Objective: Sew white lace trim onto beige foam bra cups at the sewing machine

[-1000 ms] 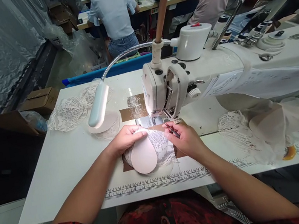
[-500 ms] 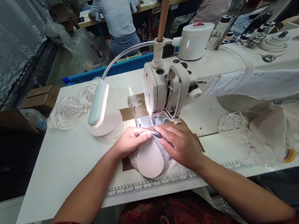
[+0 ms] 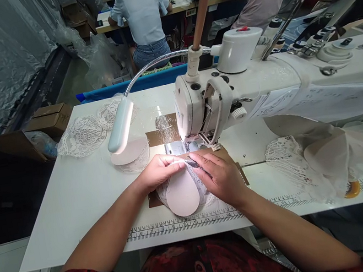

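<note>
The left hand point(image 3: 160, 173) pinches the upper edge of a pale pad point(image 3: 183, 196), which hangs just below its thumb with lace point(image 3: 202, 192) beside it. The right hand point(image 3: 221, 176) is curled around small snips point(image 3: 191, 162), their tip at the left fingertips. This looks like trimming at the edge; the next cut would call for a steady pinch, fingertips clear of the blades.

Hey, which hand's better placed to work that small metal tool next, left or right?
Right, most likely: the right hand holds the metal tool, its tip near the left hand, which seems busy gripping the pale pad.
</note>
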Tool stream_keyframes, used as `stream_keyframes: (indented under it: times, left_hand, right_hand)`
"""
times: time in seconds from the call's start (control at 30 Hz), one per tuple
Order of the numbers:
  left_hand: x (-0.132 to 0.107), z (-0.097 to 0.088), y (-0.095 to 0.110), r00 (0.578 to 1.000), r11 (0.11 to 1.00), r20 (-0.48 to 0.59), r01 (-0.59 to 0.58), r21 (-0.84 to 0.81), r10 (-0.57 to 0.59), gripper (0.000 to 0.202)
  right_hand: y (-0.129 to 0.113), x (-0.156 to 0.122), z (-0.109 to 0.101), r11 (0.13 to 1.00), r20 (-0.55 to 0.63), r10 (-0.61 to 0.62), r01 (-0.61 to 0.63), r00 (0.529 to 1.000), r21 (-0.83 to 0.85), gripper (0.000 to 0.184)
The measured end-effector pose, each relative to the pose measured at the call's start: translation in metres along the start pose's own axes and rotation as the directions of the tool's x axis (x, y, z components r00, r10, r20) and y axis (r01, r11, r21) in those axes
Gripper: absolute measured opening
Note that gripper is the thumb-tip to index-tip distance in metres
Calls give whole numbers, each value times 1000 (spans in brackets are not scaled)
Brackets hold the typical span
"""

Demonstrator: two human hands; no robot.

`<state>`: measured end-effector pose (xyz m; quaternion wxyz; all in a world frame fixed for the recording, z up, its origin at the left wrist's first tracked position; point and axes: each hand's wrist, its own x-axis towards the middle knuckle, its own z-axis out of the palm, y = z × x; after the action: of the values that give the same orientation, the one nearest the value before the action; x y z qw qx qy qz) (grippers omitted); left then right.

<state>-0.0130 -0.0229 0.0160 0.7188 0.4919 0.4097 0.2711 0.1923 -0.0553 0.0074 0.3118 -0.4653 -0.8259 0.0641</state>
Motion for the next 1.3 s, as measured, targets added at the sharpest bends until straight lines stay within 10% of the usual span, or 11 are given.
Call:
stream_keyframes:
  times: [0.57,0.83,1.3]
  left_hand:
    - [-1,4,0,997,998,78,-19,59,14,28]
    - [0,0,-2,991,997,128,-54,56,46,31]
    - [-4,1,9,989,951,81,-141,276,124,23]
  right_hand:
    - [1,0,6,996,-73,-72,76,995,50,30]
    - [2,4,-5,887,130,285,-312,950,341,47]
    - [0,4,-12,790,229,343,-412,911,454,42]
